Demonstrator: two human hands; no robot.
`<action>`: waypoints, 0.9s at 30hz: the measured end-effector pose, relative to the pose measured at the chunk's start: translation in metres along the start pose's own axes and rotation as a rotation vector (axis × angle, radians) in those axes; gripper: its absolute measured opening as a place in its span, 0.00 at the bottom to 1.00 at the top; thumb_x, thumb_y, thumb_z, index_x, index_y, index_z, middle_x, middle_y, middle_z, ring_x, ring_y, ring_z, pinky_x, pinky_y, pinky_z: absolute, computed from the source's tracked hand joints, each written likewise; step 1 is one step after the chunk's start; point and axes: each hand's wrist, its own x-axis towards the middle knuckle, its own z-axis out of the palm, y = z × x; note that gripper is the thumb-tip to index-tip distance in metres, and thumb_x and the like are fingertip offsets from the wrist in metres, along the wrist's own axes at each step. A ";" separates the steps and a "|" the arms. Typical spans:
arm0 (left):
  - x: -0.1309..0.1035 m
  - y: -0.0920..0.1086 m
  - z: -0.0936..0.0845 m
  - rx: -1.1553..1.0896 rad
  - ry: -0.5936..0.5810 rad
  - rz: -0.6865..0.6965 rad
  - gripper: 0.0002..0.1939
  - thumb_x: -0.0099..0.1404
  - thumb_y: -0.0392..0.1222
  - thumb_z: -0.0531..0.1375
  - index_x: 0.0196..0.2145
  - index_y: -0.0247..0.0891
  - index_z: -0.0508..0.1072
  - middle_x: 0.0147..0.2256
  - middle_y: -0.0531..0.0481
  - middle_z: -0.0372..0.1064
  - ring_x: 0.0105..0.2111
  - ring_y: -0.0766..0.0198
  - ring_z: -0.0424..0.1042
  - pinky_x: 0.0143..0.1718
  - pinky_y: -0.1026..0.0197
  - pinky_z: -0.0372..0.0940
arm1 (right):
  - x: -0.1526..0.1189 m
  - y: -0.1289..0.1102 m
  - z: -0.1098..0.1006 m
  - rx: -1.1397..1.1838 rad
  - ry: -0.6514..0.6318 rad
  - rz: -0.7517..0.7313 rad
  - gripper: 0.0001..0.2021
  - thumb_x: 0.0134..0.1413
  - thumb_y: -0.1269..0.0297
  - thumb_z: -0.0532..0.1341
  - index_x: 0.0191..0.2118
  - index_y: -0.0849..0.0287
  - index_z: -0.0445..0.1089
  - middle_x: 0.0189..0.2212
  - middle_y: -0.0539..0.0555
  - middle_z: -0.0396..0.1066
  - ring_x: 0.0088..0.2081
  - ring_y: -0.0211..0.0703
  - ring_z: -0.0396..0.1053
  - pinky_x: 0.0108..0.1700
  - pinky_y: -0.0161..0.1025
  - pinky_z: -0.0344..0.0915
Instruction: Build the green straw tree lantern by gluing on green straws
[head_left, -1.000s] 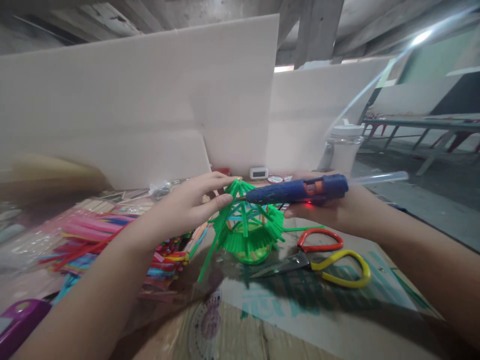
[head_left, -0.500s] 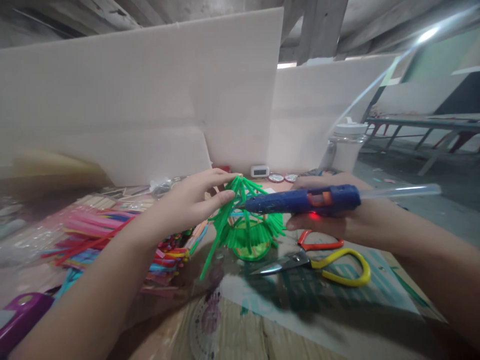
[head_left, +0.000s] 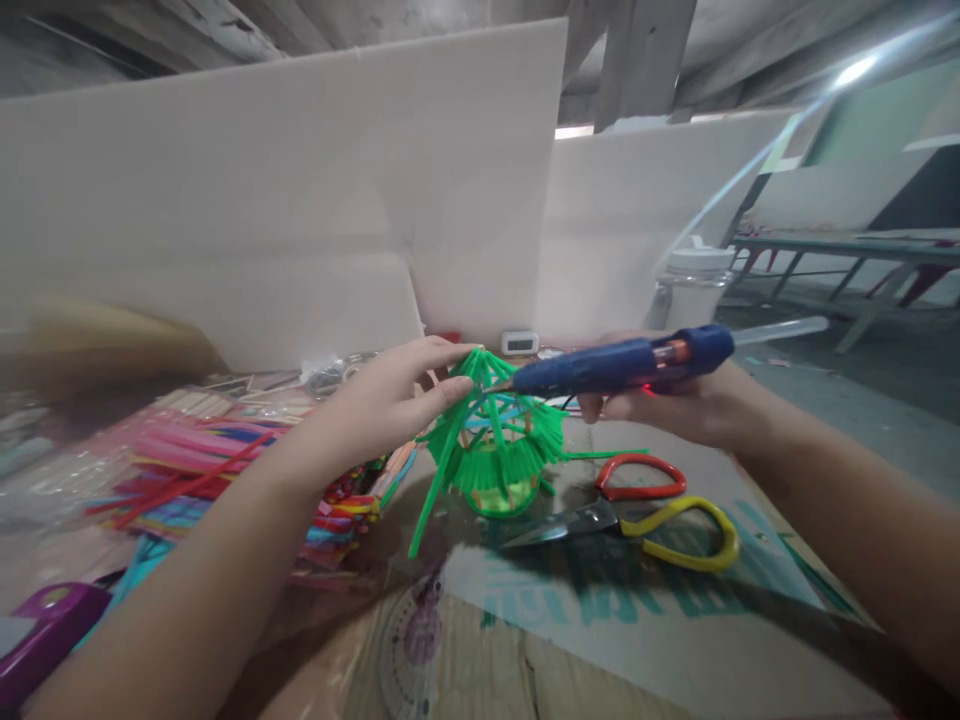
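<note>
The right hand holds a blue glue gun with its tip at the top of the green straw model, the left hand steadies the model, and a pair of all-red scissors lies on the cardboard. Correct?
Not quite. The head view shows the scissors with one red and one yellow handle. The rest holds: right hand on glue gun, left hand on straw model.

Counts: two hands of mine, left hand point(head_left: 382, 405) and right hand point(head_left: 675, 405). One blue glue gun point(head_left: 622, 363), one clear glue stick point(head_left: 780, 328) in its back. One green straw model point(head_left: 495, 440). One pair of scissors point(head_left: 637, 515), one red loop, one yellow. One pile of coloured straws point(head_left: 195, 475), too many to count. One purple tool point(head_left: 45, 630). One white-lidded jar point(head_left: 694, 285). One small white clock point(head_left: 519, 343). One cardboard sheet point(head_left: 637, 620) on my worktop.
</note>
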 end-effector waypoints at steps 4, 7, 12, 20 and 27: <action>0.003 -0.003 0.007 0.004 0.036 -0.004 0.19 0.70 0.48 0.54 0.55 0.42 0.71 0.48 0.48 0.72 0.44 0.60 0.71 0.42 0.59 0.66 | 0.001 -0.001 0.000 0.003 0.065 0.015 0.18 0.55 0.46 0.61 0.28 0.56 0.75 0.27 0.52 0.74 0.31 0.43 0.72 0.34 0.39 0.68; 0.003 0.000 0.007 0.021 0.096 -0.017 0.19 0.70 0.47 0.54 0.56 0.39 0.70 0.47 0.46 0.72 0.40 0.62 0.72 0.37 0.61 0.66 | 0.003 -0.002 0.003 -0.020 0.126 0.049 0.21 0.59 0.45 0.57 0.28 0.57 0.75 0.28 0.53 0.75 0.34 0.43 0.72 0.37 0.39 0.67; -0.012 0.025 0.004 0.133 0.254 -0.014 0.13 0.70 0.45 0.55 0.44 0.41 0.77 0.38 0.50 0.76 0.36 0.61 0.73 0.35 0.60 0.65 | 0.006 -0.005 0.008 0.035 0.202 0.049 0.24 0.59 0.42 0.55 0.27 0.58 0.72 0.27 0.54 0.74 0.33 0.43 0.72 0.39 0.38 0.67; -0.025 0.046 0.020 0.198 0.268 0.098 0.22 0.71 0.41 0.51 0.60 0.34 0.66 0.50 0.41 0.74 0.44 0.57 0.75 0.46 0.55 0.68 | 0.004 -0.002 0.012 0.092 0.212 0.055 0.23 0.57 0.42 0.58 0.31 0.58 0.74 0.28 0.55 0.76 0.33 0.44 0.73 0.37 0.40 0.69; -0.024 0.051 0.026 0.123 0.185 0.116 0.20 0.71 0.41 0.52 0.59 0.37 0.67 0.43 0.45 0.76 0.40 0.60 0.74 0.40 0.59 0.69 | 0.002 0.001 0.016 0.054 0.221 0.057 0.21 0.59 0.43 0.58 0.32 0.58 0.75 0.29 0.55 0.76 0.33 0.45 0.74 0.36 0.40 0.69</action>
